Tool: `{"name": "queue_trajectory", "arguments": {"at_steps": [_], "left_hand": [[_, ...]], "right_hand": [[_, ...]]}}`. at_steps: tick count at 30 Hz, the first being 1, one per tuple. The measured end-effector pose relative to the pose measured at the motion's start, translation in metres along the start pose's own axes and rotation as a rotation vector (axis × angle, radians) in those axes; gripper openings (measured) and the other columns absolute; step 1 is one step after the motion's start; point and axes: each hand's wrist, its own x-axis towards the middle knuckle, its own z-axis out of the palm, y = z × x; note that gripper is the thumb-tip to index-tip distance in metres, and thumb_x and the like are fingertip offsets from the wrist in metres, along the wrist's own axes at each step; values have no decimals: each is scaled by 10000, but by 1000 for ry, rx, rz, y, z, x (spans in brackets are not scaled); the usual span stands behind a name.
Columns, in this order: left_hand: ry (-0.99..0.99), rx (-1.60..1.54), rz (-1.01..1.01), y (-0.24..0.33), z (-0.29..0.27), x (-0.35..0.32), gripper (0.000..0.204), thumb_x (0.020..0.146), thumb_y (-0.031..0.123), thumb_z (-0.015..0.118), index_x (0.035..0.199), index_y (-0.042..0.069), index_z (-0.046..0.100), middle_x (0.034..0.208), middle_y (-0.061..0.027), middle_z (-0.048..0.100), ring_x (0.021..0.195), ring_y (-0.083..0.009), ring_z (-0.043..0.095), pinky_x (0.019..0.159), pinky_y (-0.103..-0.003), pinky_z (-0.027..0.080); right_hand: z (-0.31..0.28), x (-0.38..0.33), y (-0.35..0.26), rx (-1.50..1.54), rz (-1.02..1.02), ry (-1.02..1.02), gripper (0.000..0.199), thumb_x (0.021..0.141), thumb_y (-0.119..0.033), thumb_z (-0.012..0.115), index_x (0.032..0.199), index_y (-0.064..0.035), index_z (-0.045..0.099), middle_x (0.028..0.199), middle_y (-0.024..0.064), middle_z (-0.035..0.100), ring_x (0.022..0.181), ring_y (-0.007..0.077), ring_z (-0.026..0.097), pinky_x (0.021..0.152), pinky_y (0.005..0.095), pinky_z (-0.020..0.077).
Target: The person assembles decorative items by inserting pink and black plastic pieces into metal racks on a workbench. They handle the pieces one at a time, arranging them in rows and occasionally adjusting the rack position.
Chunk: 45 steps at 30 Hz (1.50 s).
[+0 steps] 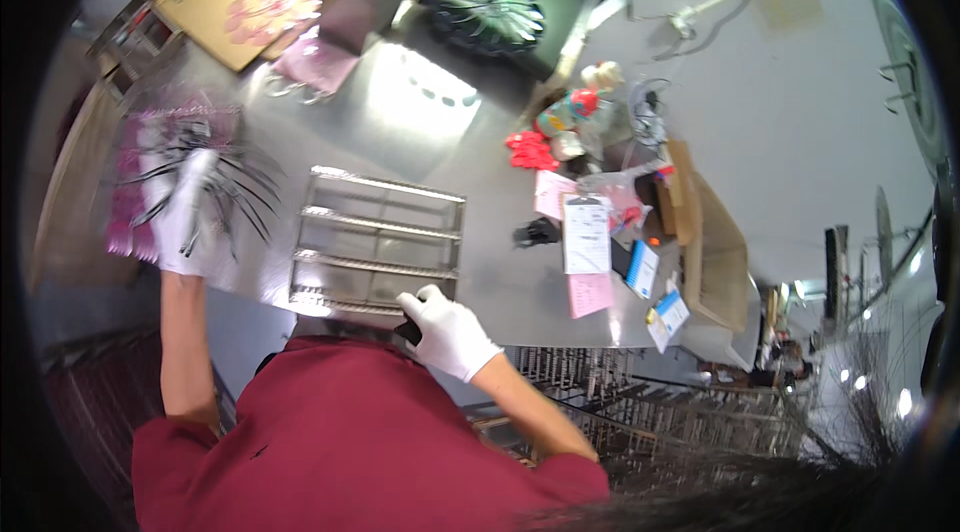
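My left hand (178, 207), in a white glove, reaches into a bunch of thin black strips (245, 187) on the far left of the table. Under the strips lies a pink, bubble-textured sheet (128, 217). Blur and the strips hide the fingertips of this hand. A metal rack frame (380, 220) with several crossbars lies in front of me. At its near right corner my right hand (447, 334), also gloved in white, is curled round a small black piece (408, 331). What that piece is does not show.
A round black part with bright spokes (485, 10) sits under a lamp at the back. Right of the rack lie a black clump (537, 233), a clipboard with paper (587, 237) and blue-white boxes (667, 319). An open carton (718, 257) stands at the right edge.
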Motion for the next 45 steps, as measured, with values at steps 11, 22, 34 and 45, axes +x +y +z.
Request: {"name": "queue_trajectory", "arguments": {"at_steps": [11, 22, 34, 45], "left_hand": [[-861, 344, -322, -97, 82, -127, 1027, 777, -9, 819, 1637, 27, 260, 1454, -130, 593, 1237, -268, 626, 1077, -426, 506], [-980, 839, 481, -47, 11, -102, 608, 692, 173, 902, 1274, 147, 729, 1500, -260, 503, 1423, -513, 460, 1179, -555, 430], [-342, -134, -955, -65, -16, -97, 962, 752, -144, 842, 1606, -2, 422, 1307, -108, 662, 1135, -196, 685, 987, -362, 595], [-87, 153, -792, -140, -23, -77, 608, 926, 99, 830, 1455, -55, 573, 1256, -153, 725, 1107, -209, 730, 980, -335, 613]], "right_hand": [[-21, -19, -39, 443, -93, 570, 492, 827, -122, 777, 1268, -44, 573, 1222, 146, 651, 1169, 391, 655, 1127, 582, 440], [4, 18, -80, 1365, 198, -80, 922, 746, -56, 875, 1564, -20, 451, 1446, 127, 586, 1352, 194, 564, 1122, 345, 479], [-16, 82, -78, 385, -427, 155, 684, 645, -49, 884, 1279, 16, 636, 1125, 161, 686, 995, 391, 654, 868, 460, 558], [44, 243, 44, 1762, -115, 208, 259, 1014, 31, 552, 1248, 39, 663, 1468, 210, 601, 1175, 318, 715, 1033, 411, 599]]}}
